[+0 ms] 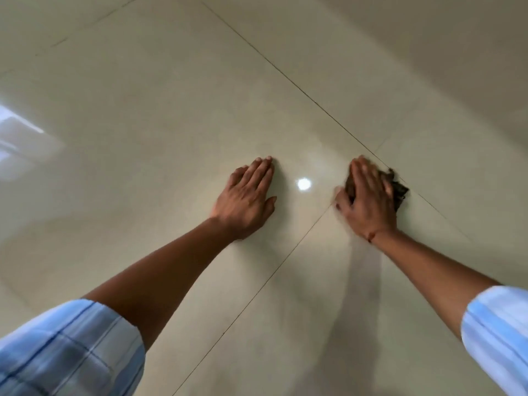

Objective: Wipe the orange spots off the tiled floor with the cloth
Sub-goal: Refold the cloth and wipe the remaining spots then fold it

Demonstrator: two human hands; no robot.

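- Tiled floor (171, 110): glossy cream tiles fill the frame. Dark grout lines (285, 74) cross right of centre.
- Sleeves (71, 347): pale blue check, rolled above the forearms at the lower corners, probably to keep the cuffs off the floor.
- Left hand (247, 197): at centre, palm flat on the tile, fingers straight and together, holding nothing. Reads as a brace for body weight.
- Right hand (367, 200): right of centre, fingers laid out straight over the cloth and pressing it down. It is blurred, so likely mid-stroke. A flat palm spreads pressure.
- Cloth (398, 190): dark and bunched, on the floor at the grout crossing, its edge showing past the fingers.
- Ceiling-light glint (303, 184): between the hands.
- Orange spots: none made out. Any remaining would be under the cloth.
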